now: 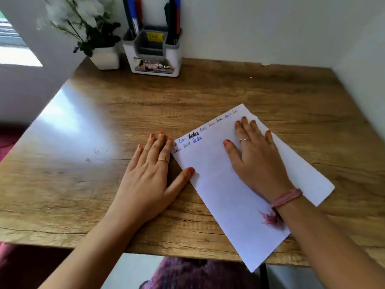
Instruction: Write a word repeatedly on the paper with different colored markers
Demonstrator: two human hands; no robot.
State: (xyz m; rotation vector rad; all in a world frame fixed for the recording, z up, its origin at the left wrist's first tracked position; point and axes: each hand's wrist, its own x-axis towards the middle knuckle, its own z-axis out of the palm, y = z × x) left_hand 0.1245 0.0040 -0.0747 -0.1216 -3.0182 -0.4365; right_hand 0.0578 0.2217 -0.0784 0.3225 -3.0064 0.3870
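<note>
A white sheet of paper (220, 184) lies slanted on the wooden desk (104, 184), its lower corner hanging over the front edge. One short word is written several times along its top edge in black, blue and red. My right hand (256, 155) lies flat on the sheet with fingers spread. Flat on the desk beside the sheet's left edge is my left hand (150, 174), its thumb and forefinger touching the paper. Neither hand holds a marker. Several markers (133, 15) stand in a white and grey organizer (154, 51) at the back.
A small white pot of white flowers (104, 57) stands left of the organizer against the wall. A wall bounds the desk at the back and on the right. A pink band hangs from my right wrist (287, 198) onto the paper.
</note>
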